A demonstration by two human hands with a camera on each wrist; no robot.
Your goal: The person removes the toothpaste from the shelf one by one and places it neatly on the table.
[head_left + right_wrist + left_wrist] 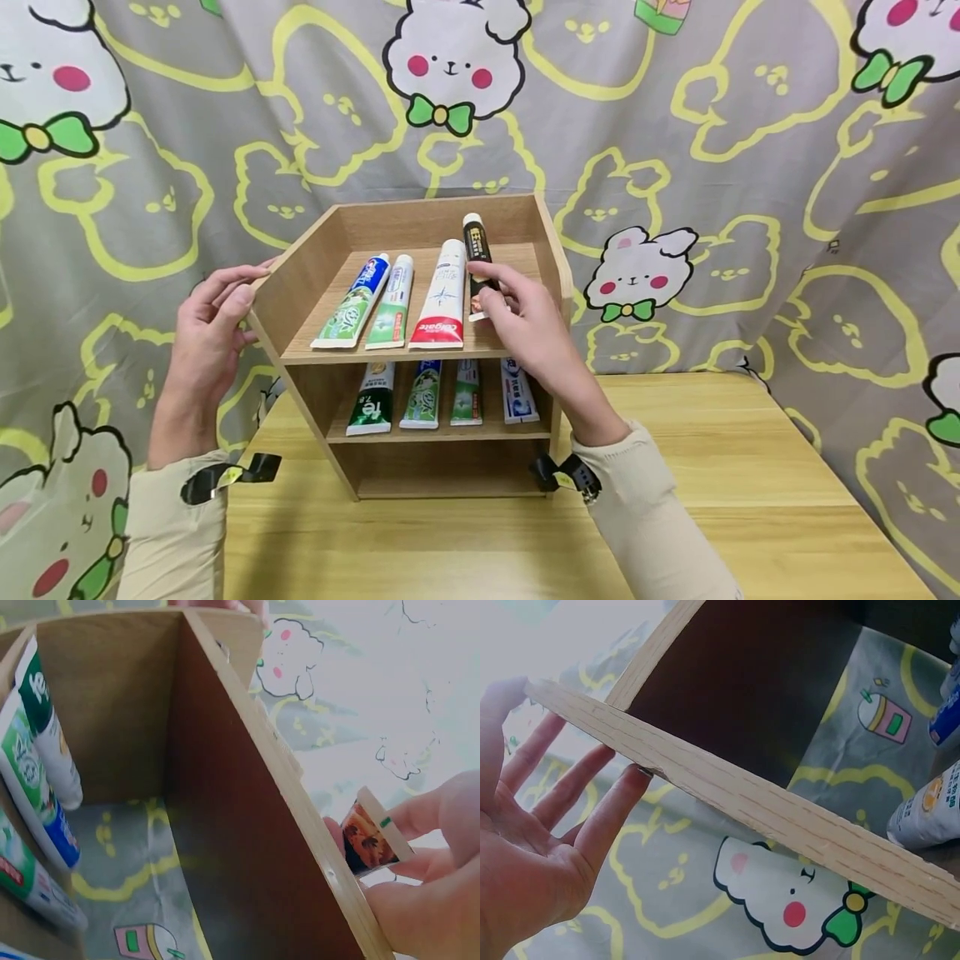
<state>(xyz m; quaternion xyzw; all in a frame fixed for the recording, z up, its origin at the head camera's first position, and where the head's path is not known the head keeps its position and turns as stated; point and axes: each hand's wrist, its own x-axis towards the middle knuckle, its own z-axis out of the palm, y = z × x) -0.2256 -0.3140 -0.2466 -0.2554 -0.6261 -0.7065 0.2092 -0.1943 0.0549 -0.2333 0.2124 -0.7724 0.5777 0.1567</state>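
Observation:
A small wooden shelf rack with three levels stands on the table. My left hand holds the front edge of its left side panel, thumb and fingers meeting the board. On the top level, at the right end, my right hand grips a black toothpaste tube by its lower part; the tube's flat end shows between the fingers. Left of it lie a white and red Colgate tube, a small green and white tube and a blue and green tube, caps toward the back.
Several toothpaste tubes lie on the middle level, among them a dark green one and a white and blue one. The wooden table extends to the right. A patterned curtain hangs behind the rack.

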